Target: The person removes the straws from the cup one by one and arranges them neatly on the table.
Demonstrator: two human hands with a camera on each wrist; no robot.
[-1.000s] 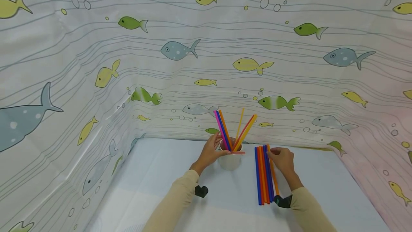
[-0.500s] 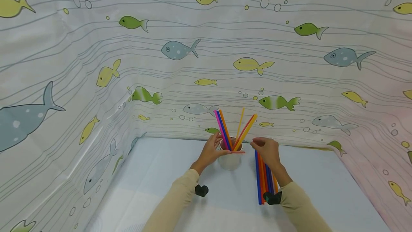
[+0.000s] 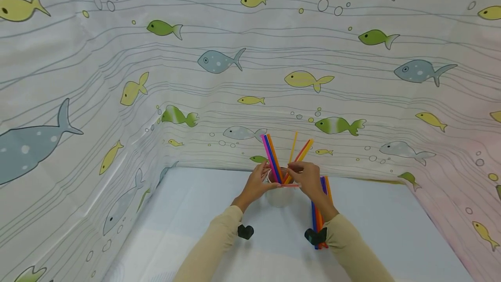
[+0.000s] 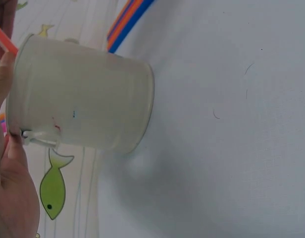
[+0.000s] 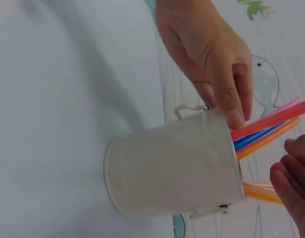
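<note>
A small white metal bucket [image 3: 278, 198] [image 4: 83, 94] [image 5: 177, 168] stands on the pale blue table and holds several coloured straws [image 3: 272, 156] [image 5: 266, 126]. My left hand [image 3: 256, 184] [image 5: 207, 54] grips the bucket's rim, with one fingertip on a red straw lying across the rim. My right hand [image 3: 307, 177] [image 5: 293, 178] is at the bucket's right side, its curled fingers pinching the leaning yellow and orange straws [image 3: 303, 151] [image 5: 261, 192]. A bundle of blue, orange and red straws [image 3: 318, 219] [image 4: 127, 20] lies on the table under my right forearm.
A fish-print curtain [image 3: 215, 62] walls the table [image 3: 195, 212] at the back and on both sides. A black camera mount sits on each wrist [image 3: 245, 232].
My right hand has left the straw bundle on the table and moved left and up to the straws in the bucket. The left hand stays on the rim.
</note>
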